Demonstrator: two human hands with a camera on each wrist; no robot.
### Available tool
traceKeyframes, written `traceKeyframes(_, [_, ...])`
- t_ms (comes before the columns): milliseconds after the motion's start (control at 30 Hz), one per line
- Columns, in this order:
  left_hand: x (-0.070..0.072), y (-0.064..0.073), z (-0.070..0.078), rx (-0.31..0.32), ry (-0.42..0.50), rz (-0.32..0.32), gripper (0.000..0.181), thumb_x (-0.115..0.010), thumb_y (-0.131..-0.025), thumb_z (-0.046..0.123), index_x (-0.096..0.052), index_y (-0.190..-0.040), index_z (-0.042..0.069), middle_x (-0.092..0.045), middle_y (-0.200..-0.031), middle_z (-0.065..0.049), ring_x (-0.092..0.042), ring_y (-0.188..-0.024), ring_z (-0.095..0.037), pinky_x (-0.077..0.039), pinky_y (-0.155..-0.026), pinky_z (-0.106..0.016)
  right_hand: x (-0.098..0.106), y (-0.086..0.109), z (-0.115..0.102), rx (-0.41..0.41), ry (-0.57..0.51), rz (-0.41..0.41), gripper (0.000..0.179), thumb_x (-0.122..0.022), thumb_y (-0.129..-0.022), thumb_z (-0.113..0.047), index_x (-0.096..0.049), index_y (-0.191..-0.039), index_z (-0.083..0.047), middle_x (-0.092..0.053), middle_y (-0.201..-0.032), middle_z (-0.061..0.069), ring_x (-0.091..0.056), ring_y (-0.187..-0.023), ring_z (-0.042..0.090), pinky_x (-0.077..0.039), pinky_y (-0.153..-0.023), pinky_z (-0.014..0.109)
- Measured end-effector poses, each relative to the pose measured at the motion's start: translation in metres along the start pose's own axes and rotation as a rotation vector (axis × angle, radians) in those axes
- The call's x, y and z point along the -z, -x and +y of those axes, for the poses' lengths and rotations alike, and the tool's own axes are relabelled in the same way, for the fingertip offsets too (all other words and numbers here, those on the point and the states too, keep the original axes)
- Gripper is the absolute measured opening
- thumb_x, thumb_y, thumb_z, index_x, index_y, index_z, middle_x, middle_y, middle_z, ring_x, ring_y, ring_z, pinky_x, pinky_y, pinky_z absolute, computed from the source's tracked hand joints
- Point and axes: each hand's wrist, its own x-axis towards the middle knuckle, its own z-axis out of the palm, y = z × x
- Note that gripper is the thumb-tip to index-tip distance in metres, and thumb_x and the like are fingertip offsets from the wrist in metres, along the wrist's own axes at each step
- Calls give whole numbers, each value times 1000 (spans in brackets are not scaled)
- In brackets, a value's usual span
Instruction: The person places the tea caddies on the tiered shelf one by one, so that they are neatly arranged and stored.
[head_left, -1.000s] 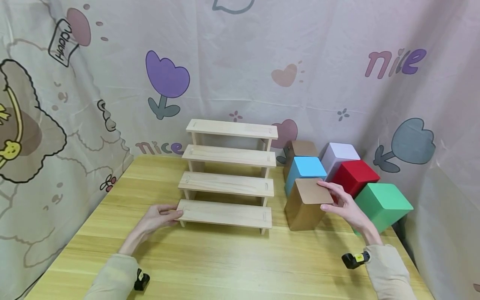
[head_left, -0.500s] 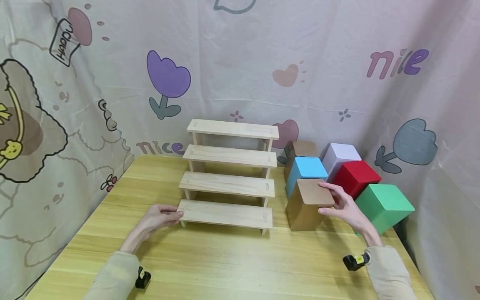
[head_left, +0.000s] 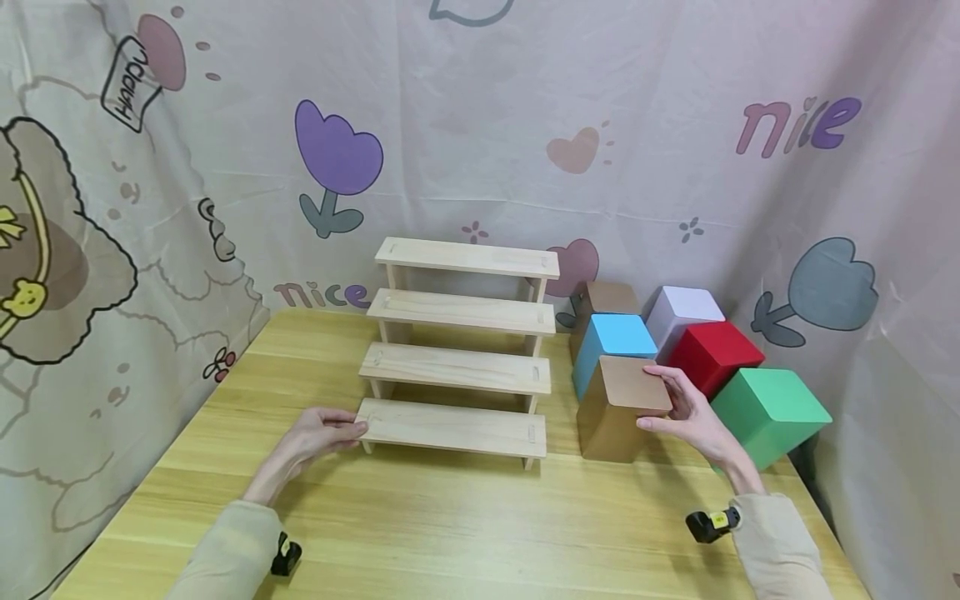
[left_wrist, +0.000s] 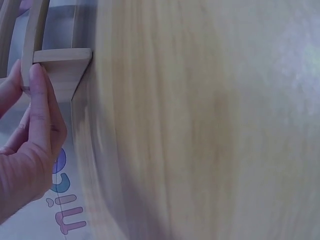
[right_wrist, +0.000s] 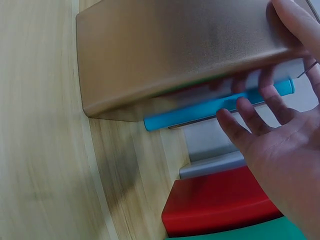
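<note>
A pale wooden tiered stand [head_left: 453, 426] with several step-like shelves stands near the middle of the table. My left hand [head_left: 318, 435] pinches the left end of its lowest shelf between thumb and fingers; the left wrist view shows this hand [left_wrist: 32, 132] close up at the shelf end [left_wrist: 62, 55]. To the stand's right is a brown box [head_left: 611, 429], tall and smooth-sided. My right hand [head_left: 693, 421] holds it by the upper right side, the thumb on the front face and a finger at the top's back corner. In the right wrist view the other fingers [right_wrist: 252, 117] spread behind the box [right_wrist: 175, 47].
Close behind the held box stand a blue box [head_left: 618, 335], a second brown box [head_left: 609, 297], a white box [head_left: 684, 308], a red box [head_left: 716, 346] and a green box [head_left: 776, 400]. A printed curtain [head_left: 480, 125] hangs along the table's [head_left: 450, 533] back and sides.
The brown box in my right hand has turned and shifted slightly right, its near left edge moving over. My left hand and the stand hold still; the head view drifts a little.
</note>
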Motion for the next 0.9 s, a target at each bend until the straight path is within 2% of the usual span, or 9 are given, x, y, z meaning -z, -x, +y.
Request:
traceKeyframes(233, [-1,0,1,-1,-2,-3,52,-64,-96,1,-40,-132,-27,-71,-96,-3,-71,-86,-8,-64,-86,-21,-2,1,1,-10,-2,35,75,-70,-84,12,-35,-148,-2,-43,-145,-13,-32,-139,-9,-40,-105,0])
traceKeyframes(700, [0,0,3,23,-8,13,53,-66,-95,2,-41,-132,-27,-71,-95,-4,-71,-84,-9,-65,-84,-23,-9,-1,0,44,-73,99,72,-68,-83,16,-35,-146,1,-45,-141,-6,-44,-126,3,-54,-97,9])
traceKeyframes(900, [-1,0,4,21,-1,13,51,-66,-95,2,-43,-131,-27,-71,-94,-4,-71,-84,-9,-65,-83,-22,-9,-1,-11,5,-18,129,72,-69,-85,11,-36,-147,-4,-44,-143,-9,-43,-128,3,-55,-94,9])
